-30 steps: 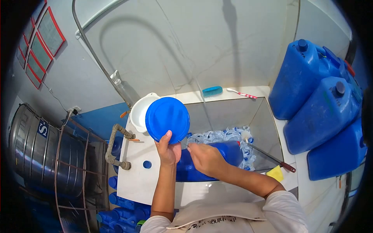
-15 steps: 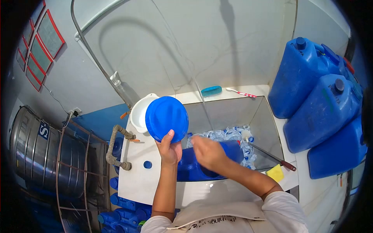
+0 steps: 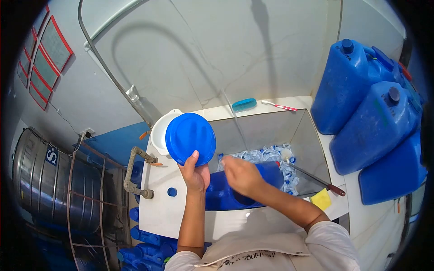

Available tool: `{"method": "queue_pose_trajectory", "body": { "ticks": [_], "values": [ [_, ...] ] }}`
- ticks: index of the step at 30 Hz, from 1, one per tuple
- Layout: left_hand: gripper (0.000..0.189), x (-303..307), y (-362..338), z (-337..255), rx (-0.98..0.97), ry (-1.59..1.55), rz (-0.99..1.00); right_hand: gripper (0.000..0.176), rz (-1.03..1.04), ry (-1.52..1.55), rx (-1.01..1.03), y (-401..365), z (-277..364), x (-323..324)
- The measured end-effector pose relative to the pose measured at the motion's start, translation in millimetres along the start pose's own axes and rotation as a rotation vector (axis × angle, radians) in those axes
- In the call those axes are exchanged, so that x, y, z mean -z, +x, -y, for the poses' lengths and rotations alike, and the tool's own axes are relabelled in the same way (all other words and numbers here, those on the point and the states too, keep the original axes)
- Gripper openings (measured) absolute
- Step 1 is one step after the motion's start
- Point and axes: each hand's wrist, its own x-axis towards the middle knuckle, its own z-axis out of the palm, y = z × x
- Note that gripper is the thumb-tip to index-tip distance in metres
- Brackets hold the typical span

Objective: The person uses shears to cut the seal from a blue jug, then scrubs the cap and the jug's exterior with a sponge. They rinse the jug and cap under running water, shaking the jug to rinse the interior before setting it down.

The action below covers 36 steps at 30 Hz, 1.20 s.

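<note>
My left hand [image 3: 195, 176] grips a round blue plastic lid or shallow bowl [image 3: 190, 137] by its lower edge, thumb on the near face and fingers behind. To its right, my right hand [image 3: 243, 176] is closed with the fingertips curled out of sight; whether anything is in it is hidden. Beneath that hand a blue jug [image 3: 221, 189] lies on its side in the sink, partly covered by my hands and forearm. Behind the round blue piece, a white basin [image 3: 161, 131] stands on the counter, partly covered.
Clear plastic pieces with blue parts [image 3: 266, 155] fill the sink [image 3: 312, 153] bottom. A long-handled brush [image 3: 312, 175] leans over its right edge by a yellow sponge [image 3: 321, 199]. A teal brush [image 3: 244, 105] and toothbrush [image 3: 280, 106] lie behind. Large blue jugs [image 3: 341, 90] stand right; a blue cap [image 3: 172, 192] lies left.
The view has shifted slightly. My left hand and the round blue piece sit a little further left in view; both hands keep the same hold and pose.
</note>
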Motion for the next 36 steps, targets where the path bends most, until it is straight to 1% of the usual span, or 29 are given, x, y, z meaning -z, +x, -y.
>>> {"method": "queue_pose_trajectory", "body": {
  "ticks": [2, 3, 5, 6, 8, 9, 10, 12, 16, 19, 21, 22, 24, 25, 27, 30, 34, 36],
  "values": [
    [0.059, 2.7, 2.6, -5.4, 0.104, -0.053, 0.003, 0.011, -0.039, -0.012, 0.035, 4.9, -9.9, 1.1],
    [0.059, 5.3, 5.3, -8.1, 0.103, -0.054, 0.005, 0.011, -0.04, -0.013, 0.036, 6.5, -13.2, 3.5],
    [0.063, 14.4, 6.9, -14.7, 0.245, -0.127, 0.032, 0.008, 0.071, -0.064, -0.012, 7.5, -13.9, 11.1],
    [0.063, 16.6, 7.4, -18.7, 0.245, -0.126, 0.031, 0.008, 0.072, -0.064, -0.012, 10.0, -15.8, 16.1],
    [0.064, 15.1, 9.1, -29.3, 0.35, -0.175, 0.049, 0.009, 0.078, -0.116, 0.047, 17.5, -17.1, 26.9],
    [0.064, 12.2, 9.0, -34.5, 0.368, -0.174, 0.066, 0.008, 0.139, -0.069, 0.061, 16.6, -11.4, 31.5],
    [0.064, 13.7, 10.5, -35.3, 0.366, -0.174, 0.063, 0.008, 0.141, -0.068, 0.062, 19.2, -14.3, 32.5],
    [0.064, 16.4, 11.2, -34.9, 0.427, -0.148, 0.086, 0.007, 0.132, -0.177, 0.04, 23.7, -21.7, 35.9],
    [0.065, 10.4, 9.2, -40.5, 0.443, -0.141, 0.09, 0.007, 0.153, -0.125, 0.084, 18.8, -17.0, 40.9],
    [0.065, 8.8, 6.8, -38.1, 0.459, -0.137, 0.107, 0.008, 0.104, -0.205, 0.058, 22.8, -21.2, 47.5],
    [0.067, 11.2, 8.4, -38.9, 0.464, -0.137, 0.106, 0.009, 0.169, -0.116, 0.137, 14.0, -16.1, 44.1],
    [0.067, 11.0, 7.6, -40.3, 0.466, -0.136, 0.107, 0.009, 0.168, -0.117, 0.135, 17.5, -17.7, 46.1],
    [0.068, 9.7, 4.5, -43.2, 0.478, -0.134, 0.126, 0.009, 0.144, -0.214, 0.037, 27.1, -23.0, 52.2],
    [0.068, 10.7, 5.9, -43.8, 0.475, -0.134, 0.128, 0.009, 0.142, -0.214, 0.04, 25.2, -22.8, 51.0],
    [0.071, 15.3, 7.1, -45.0, 0.505, -0.099, 0.147, 0.009, 0.201, -0.169, 0.122, 16.6, -20.5, 45.8],
    [0.071, 19.2, 5.5, -45.6, 0.558, -0.121, 0.175, 0.01, 0.147, -0.186, 0.106, 29.3, -23.5, 50.5],
    [0.072, 30.3, -0.2, -46.9, 0.552, -0.109, 0.162, 0.01, 0.158, -0.19, 0.14, 32.6, -23.0, 43.9],
    [0.073, 49.6, -3.0, -43.6, 0.601, -0.109, 0.138, 0.009, 0.271, -0.228, 0.155, 33.0, -18.9, 32.2]
  ]
}}
